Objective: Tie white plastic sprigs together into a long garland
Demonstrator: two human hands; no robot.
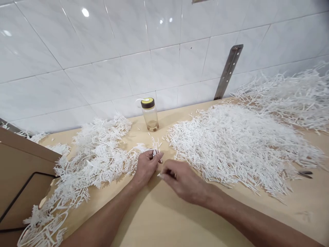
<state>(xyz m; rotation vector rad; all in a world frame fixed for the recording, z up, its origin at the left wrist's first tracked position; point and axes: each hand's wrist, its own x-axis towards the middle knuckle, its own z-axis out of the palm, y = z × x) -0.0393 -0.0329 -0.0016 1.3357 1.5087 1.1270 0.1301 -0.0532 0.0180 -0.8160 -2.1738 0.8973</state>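
Note:
My left hand [147, 167] is closed around a thin branched white plastic sprue [155, 145], whose comb-like twigs stick up past the thumb. Close by on the right, my right hand [183, 180] is pinched, and a tiny white bit shows at its fingertips; the fingers hide most of it. Left of my hands, a tangled heap of similar branched sprues [102, 154] spreads over the table. To the right lies a broad pile of short loose white sticks [231, 144].
A clear jar [151, 118] with a dark lid stands near the tiled wall [113, 79]. A metal bracket [228, 72] leans there. More white strands [295, 96] lie at the back right, a small dark tool [305, 174] at the right, a brown box [23, 171] at the left.

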